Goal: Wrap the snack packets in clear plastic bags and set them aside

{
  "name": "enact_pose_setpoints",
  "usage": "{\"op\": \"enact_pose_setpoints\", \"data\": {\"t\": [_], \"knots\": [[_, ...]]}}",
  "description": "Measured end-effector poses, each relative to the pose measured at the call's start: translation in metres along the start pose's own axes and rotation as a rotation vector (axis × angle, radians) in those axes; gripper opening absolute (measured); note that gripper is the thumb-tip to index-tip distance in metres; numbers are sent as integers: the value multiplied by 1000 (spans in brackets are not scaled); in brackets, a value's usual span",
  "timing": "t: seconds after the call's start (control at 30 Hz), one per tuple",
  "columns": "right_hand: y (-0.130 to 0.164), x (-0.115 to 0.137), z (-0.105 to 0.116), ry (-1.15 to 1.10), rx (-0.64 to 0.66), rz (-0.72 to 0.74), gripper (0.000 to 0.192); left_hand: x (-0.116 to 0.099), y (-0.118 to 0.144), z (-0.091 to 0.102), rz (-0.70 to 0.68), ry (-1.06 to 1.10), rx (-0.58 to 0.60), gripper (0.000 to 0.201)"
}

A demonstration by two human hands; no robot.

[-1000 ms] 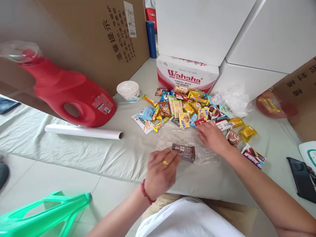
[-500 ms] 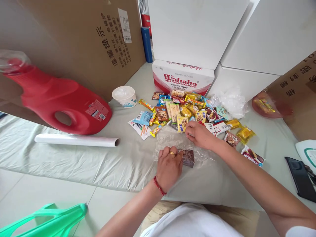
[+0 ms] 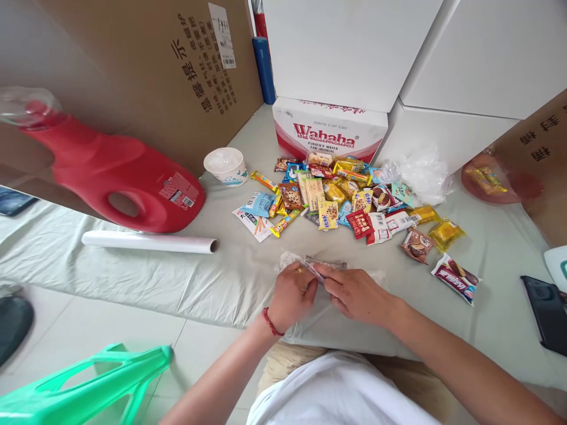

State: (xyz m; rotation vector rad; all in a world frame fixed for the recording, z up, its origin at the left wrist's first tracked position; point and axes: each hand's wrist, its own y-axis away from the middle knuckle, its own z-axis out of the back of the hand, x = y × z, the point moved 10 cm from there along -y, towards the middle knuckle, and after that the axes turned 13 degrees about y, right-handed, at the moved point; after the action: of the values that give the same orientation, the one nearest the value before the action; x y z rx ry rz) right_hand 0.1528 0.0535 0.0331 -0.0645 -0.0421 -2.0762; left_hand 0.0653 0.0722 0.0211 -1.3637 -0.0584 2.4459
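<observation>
My left hand [image 3: 290, 295] and my right hand [image 3: 354, 292] meet over a brown snack bar [image 3: 326, 265] wrapped in clear plastic film [image 3: 287, 258], on the pale cloth-covered surface [image 3: 133, 271]. Both hands pinch the film around the bar, which tilts up on its edge. The fingers hide most of the bar. Just beyond lies a pile of several small snack packets [image 3: 336, 198] in yellow, red, blue and brown wrappers.
A roll of cling film [image 3: 148, 241] lies to the left, beside a red detergent jug [image 3: 115, 177] on its side. A white paper cup [image 3: 225, 165], a Wahaha carton [image 3: 330, 133], crumpled plastic [image 3: 420, 171], a black phone [image 3: 547, 313] and a green stool [image 3: 84, 383] surround the spot.
My right hand came back from the snack pile to join the left hand. The film, lying flat before, is folded over the bar, which is lifted on its edge.
</observation>
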Motion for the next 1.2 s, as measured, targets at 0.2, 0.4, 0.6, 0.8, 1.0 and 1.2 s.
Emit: {"op": "enact_pose_setpoints", "data": {"t": [0.2,0.4,0.6,0.8,1.0,1.2], "knots": [[-9,6,-20,175,132,-119,33,70,34,70,409,411,-481,23],[-11,14,-18,265,107,-118,35,87,28,79,665,217,-505,65],[-8,15,-17,236,80,-71,33,81,14,50,776,38,-133,66],[1,6,-1,-78,-38,-94,52,78,12,57,597,216,-208,11],[-7,5,-3,-144,-12,-115,44,23,5,46,359,212,-329,10],[8,-4,-9,-338,-114,-176,44,17,13,17,331,437,-381,29]]}}
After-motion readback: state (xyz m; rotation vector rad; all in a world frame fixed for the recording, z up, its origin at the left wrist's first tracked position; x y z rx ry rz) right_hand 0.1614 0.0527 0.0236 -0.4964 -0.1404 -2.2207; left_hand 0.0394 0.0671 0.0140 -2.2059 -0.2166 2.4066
